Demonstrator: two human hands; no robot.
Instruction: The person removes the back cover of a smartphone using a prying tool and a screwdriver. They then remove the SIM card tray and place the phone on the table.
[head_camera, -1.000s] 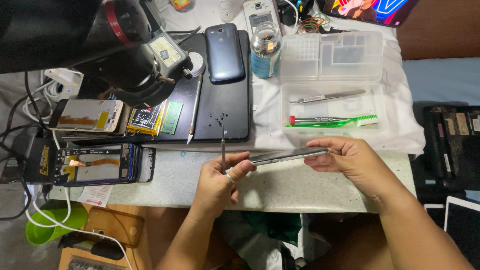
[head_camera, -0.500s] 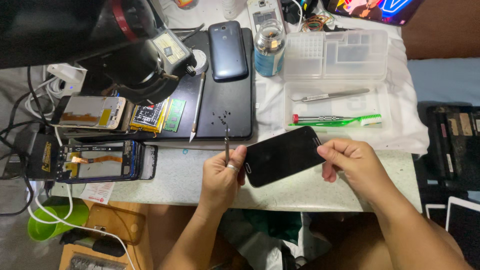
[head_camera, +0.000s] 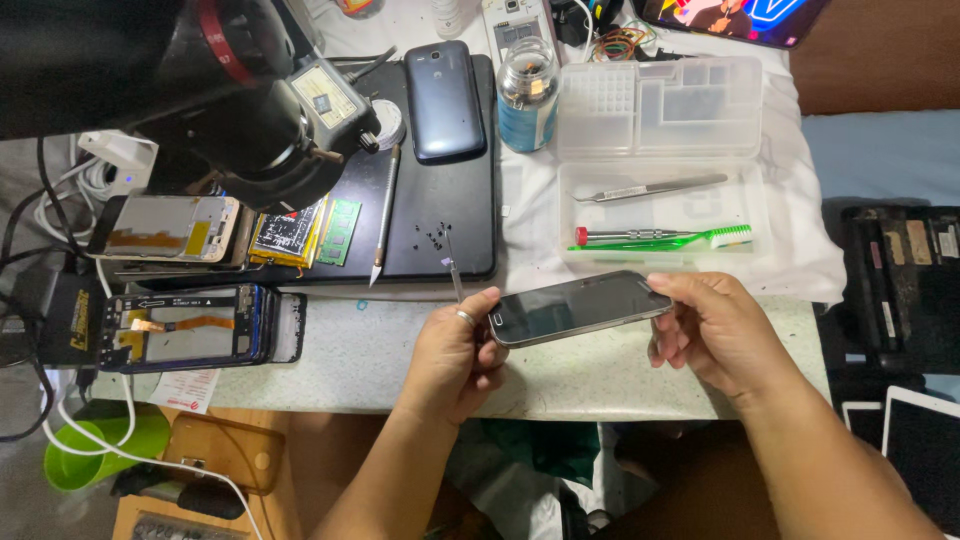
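1. Half a second ago the dark phone (head_camera: 575, 307) faced the camera flat; now it is tipped nearly edge-on, its glass still showing. It seems the person is checking its side seam.
2. The left hand (head_camera: 455, 355) grips the phone's left end and a thin tool (head_camera: 453, 272) standing upright; the right hand (head_camera: 710, 330) pinches the right end.
3. The phone hangs at frame centre, above the worktop (head_camera: 350, 355) edge.
4. It is slim, glossy, dark grey, screen off.
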